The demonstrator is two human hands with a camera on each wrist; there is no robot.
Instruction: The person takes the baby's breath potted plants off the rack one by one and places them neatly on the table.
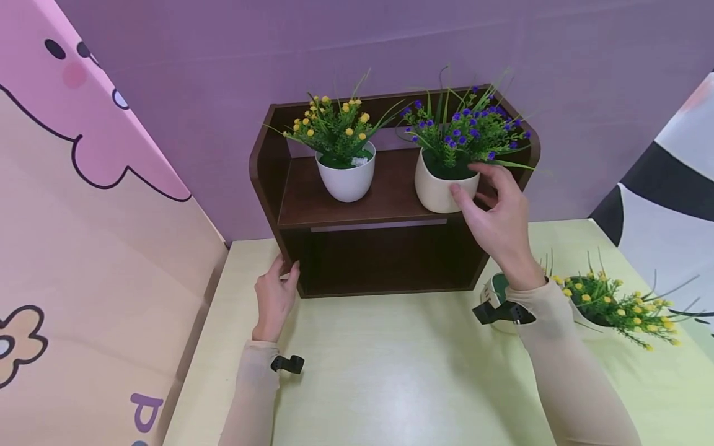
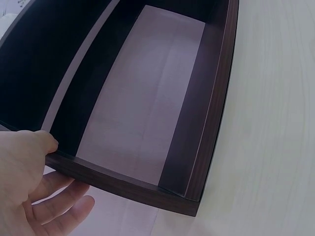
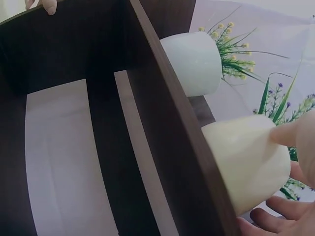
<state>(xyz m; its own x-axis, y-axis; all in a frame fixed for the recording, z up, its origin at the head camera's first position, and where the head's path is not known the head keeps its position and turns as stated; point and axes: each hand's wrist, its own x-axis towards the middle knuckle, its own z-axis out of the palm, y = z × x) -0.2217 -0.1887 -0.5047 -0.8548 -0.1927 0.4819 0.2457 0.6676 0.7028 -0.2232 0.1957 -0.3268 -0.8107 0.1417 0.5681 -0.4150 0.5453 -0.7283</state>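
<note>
A dark brown two-tier shelf (image 1: pixel 357 291) stands on the table. At its left side panel, my left hand (image 1: pixel 274 301) grips the front edge, thumb (image 2: pixel 47 142) inside and fingers outside. On the upper tier sits a cream pot (image 1: pixel 437 193) with a purple-flowered artificial plant (image 1: pixel 460 130). My right hand (image 1: pixel 502 217) holds this pot from the right, with the thumb on its front and the other fingers round its side. To the left on the same tier stands a white pot (image 1: pixel 347 184) of yellow flowers (image 1: pixel 334 124). The shelf's lower tier (image 1: pixel 385 260) holds nothing.
On the table right of the shelf are a cream pot (image 1: pixel 504 326), partly behind the right wrist, and a plant with yellow flowers (image 1: pixel 625 303) leaning right. A purple wall (image 1: pixel 390 37) rises behind the shelf. Cartoon-printed panels (image 1: pixel 83 248) flank the pale table (image 1: pixel 379 371).
</note>
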